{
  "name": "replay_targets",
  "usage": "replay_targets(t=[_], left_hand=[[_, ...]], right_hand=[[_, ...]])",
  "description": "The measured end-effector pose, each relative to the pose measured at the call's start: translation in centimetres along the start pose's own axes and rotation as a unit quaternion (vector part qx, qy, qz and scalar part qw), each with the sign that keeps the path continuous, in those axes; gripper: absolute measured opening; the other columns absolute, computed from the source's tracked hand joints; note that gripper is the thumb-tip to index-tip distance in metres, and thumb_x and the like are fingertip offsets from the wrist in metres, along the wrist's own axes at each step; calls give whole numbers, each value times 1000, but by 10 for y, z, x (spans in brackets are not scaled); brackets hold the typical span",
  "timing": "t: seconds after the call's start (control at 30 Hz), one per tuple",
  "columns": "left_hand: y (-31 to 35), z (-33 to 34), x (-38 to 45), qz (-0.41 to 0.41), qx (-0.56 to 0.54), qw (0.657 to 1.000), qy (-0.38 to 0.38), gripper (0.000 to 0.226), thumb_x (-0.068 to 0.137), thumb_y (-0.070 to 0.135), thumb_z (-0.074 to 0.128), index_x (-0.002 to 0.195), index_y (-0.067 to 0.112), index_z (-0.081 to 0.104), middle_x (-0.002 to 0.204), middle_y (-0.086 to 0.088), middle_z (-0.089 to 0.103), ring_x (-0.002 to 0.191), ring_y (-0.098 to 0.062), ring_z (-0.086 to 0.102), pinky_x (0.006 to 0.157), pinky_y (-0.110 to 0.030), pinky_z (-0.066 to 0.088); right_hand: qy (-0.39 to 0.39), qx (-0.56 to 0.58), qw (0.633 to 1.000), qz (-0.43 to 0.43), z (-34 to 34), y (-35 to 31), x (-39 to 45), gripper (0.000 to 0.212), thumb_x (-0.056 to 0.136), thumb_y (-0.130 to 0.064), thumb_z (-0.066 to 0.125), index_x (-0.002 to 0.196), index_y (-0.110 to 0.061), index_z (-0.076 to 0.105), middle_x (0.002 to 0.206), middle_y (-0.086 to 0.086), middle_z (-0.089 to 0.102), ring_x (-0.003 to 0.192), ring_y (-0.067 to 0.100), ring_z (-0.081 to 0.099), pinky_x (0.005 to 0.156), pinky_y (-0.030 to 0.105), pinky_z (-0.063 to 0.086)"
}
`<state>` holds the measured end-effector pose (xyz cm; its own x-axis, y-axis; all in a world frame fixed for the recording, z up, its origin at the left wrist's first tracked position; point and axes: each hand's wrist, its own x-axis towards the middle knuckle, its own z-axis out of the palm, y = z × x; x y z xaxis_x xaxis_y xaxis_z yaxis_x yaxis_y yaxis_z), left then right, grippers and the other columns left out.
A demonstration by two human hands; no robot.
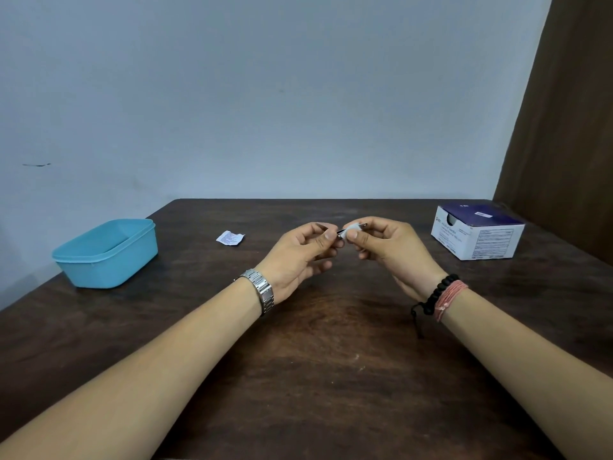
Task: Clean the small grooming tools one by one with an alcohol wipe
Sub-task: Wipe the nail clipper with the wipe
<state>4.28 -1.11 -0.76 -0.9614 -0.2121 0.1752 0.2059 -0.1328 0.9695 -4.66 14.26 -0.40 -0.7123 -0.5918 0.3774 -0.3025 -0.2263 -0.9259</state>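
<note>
Blue tub (106, 254) left, box (477, 234) right, bare table (315, 360) between

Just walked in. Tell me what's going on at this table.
A person's left hand holds a small dark metal grooming tool while the right hand pinches a white alcohol wipe around it. A torn white wipe wrapper, a light blue plastic tub and a purple-and-white cardboard box sit on the dark wooden table.

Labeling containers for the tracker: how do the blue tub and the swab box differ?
The blue tub sits at the table's left; the swab box at its right. The tub is plain light-blue plastic with rounded corners; the box is printed card, white sides, dark purple top, square edges. The tub is fully open-topped; the box has only a front cutout. Both rest on the dark wooden table, untouched by either hand.
</note>
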Motion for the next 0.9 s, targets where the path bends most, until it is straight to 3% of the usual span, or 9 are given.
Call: replay_targets(t=[0.23, 0.53, 0.77, 0.9], left_hand=[[-4, 0, 0, 0, -11, 1000, -7, 6, 91, 13, 60, 89, 14, 65, 80, 0, 68, 72, -8, 60, 65, -21, 52], [-3, 1, 0, -5, -31, 999, -1, 8, 93, 13, 57, 91, 12, 65, 78, 2, 66, 69, -7, 59, 64, -20, 53], [-2, 1, -1, 9, -10, 1000, 16, 8, 91, 9, 59, 90, 10, 67, 74, 1, 68, 65, -6, 60, 62, -20, 53], [-2, 1, -1, 23, 7, 999, 25, 6, 90, 9, 62, 90, 10, 68, 72, 1, 69, 63, -6, 61, 62, -20, 52]], right_hand=[[-34, 29, 999, 18, 2, 2, -2, 10, 86, -7, 69, 94, -10, 72, 90, 5, 72, 85, 10, 64, 65, 19, 49], [-36, 67, 996, 42, 2, -1, -2, 9, 87, -9, 65, 94, -9, 71, 81, -1, 69, 71, 5, 58, 65, 18, 50], [-55, 55, 996, 41, 4, -2, -5, 24, 73, -19, 73, 95, -11, 72, 88, 0, 73, 85, 7, 65, 67, 20, 50], [-58, 60, 995, 45, 2, -3, -5, 26, 71, -18, 74, 96, -11, 71, 88, 0, 72, 82, 6, 64, 67, 20, 50]])
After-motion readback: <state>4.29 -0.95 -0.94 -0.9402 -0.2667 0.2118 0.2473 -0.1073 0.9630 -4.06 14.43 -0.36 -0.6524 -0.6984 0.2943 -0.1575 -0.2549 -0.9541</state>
